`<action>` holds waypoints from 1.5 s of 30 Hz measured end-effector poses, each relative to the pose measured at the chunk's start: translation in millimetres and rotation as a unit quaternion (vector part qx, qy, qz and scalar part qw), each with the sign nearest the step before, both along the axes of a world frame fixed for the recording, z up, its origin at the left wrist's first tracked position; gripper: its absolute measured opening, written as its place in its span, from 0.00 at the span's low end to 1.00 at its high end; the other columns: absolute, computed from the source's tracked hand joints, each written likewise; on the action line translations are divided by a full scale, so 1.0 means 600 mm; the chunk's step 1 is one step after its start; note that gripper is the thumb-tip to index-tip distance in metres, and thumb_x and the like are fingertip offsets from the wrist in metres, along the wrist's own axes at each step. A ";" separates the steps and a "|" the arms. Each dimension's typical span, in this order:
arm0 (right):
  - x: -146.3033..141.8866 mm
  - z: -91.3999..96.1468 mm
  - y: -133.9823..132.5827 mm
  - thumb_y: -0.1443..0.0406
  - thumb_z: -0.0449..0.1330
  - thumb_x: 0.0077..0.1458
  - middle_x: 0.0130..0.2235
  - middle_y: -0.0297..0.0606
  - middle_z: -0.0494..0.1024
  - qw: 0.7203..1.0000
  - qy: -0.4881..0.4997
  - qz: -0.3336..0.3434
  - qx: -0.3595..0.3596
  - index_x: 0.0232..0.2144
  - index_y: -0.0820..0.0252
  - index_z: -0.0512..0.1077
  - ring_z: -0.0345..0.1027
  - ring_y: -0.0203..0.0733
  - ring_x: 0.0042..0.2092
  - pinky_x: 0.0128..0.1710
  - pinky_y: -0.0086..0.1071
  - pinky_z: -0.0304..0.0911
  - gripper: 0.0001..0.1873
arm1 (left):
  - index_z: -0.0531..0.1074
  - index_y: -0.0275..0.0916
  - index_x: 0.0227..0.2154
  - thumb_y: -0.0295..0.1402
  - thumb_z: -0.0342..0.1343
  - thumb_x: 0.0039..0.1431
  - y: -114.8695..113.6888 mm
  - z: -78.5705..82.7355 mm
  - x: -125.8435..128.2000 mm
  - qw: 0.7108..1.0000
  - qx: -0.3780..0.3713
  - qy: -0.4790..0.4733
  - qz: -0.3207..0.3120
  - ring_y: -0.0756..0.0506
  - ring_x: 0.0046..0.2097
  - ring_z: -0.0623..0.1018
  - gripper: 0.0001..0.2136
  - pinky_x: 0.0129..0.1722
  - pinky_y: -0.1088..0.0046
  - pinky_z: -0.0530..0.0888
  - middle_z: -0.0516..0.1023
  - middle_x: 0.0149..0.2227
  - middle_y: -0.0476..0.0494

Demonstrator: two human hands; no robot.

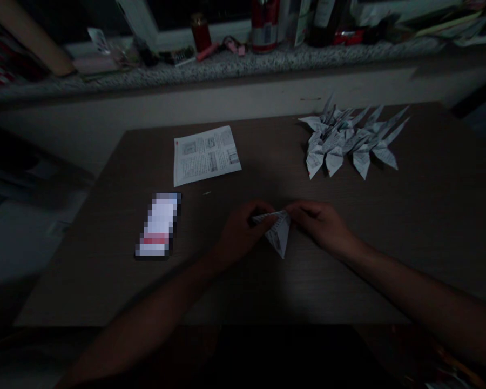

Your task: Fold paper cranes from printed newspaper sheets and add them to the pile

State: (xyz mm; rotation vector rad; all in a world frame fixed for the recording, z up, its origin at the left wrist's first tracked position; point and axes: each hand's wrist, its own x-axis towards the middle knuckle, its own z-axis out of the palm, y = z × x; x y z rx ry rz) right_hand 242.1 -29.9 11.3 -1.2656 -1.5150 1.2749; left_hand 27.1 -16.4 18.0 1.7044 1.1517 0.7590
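Note:
Both hands meet over the middle of a dark wooden table (429,227). My left hand (241,232) pinches the left side of a small folded piece of printed paper (279,232). My right hand (322,224) grips its right side with closed fingers. The paper's point hangs down toward me. A flat printed sheet (206,154) lies beyond my left hand. At the far right of the table sits a pile of several folded paper cranes (348,140).
A phone (159,224) lies on the table left of my hands. Behind the table runs a speckled stone ledge (243,65) crowded with cans, bottles and small items. The room is dim.

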 end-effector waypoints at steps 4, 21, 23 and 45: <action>0.003 -0.002 0.002 0.54 0.63 0.61 0.31 0.36 0.83 1.000 -0.005 -0.004 0.004 0.33 0.55 0.82 0.76 0.43 0.34 0.36 0.35 0.68 0.14 | 0.79 0.41 0.40 0.41 0.62 0.64 -0.002 0.006 0.001 1.000 -0.008 -0.002 -0.003 0.45 0.41 0.81 0.10 0.43 0.69 0.76 0.83 0.40 0.46; 0.007 0.002 0.000 0.54 0.65 0.60 0.35 0.38 0.84 1.000 -0.005 0.029 -0.001 0.38 0.55 0.83 0.77 0.44 0.36 0.37 0.37 0.70 0.13 | 0.80 0.42 0.46 0.42 0.63 0.64 0.002 -0.002 -0.007 0.999 -0.020 -0.041 0.031 0.43 0.46 0.81 0.13 0.46 0.68 0.76 0.84 0.46 0.44; 0.009 0.003 0.001 0.54 0.64 0.60 0.36 0.38 0.84 0.999 0.006 0.035 0.002 0.37 0.54 0.83 0.77 0.45 0.38 0.40 0.38 0.71 0.13 | 0.81 0.43 0.47 0.41 0.63 0.64 0.001 -0.002 -0.007 0.998 -0.014 -0.050 0.021 0.43 0.48 0.81 0.12 0.49 0.67 0.76 0.84 0.47 0.44; 0.007 0.005 0.001 0.49 0.62 0.63 0.28 0.35 0.80 0.999 0.015 0.044 -0.016 0.27 0.56 0.79 0.74 0.42 0.32 0.36 0.35 0.69 0.20 | 0.83 0.47 0.45 0.39 0.62 0.65 -0.007 0.005 -0.003 1.000 0.022 0.000 0.000 0.43 0.45 0.82 0.09 0.48 0.67 0.76 0.85 0.44 0.46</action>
